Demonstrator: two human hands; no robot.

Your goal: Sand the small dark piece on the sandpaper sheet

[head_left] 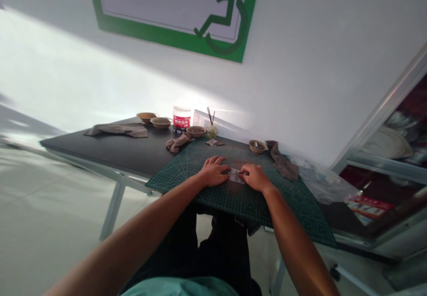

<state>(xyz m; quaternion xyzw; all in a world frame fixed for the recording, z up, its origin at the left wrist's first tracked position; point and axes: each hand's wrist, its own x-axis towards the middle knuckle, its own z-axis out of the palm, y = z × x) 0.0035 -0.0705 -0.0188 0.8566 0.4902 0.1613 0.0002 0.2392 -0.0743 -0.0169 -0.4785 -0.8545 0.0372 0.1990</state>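
A small pale piece of cloth or paper (235, 176) lies on the green cutting mat (187, 167), between my two hands. My left hand (214, 172) rests flat with its fingers spread, its fingertips at the left edge of the pale piece. On the other side, my right hand (254, 177) has its thumb and fingers pinched together on the piece's right part. Brownish powder or a faint brown patch shows on the mat just beyond the hands.
Behind the hands stand a small bowl (258, 146), a reed bottle (211, 131), a white tub with a red label (182, 119) and several more bowls. Crumpled cloths (178, 143) lie left and right (283, 162). Clear plastic (325, 182) covers the right side, near a cabinet.
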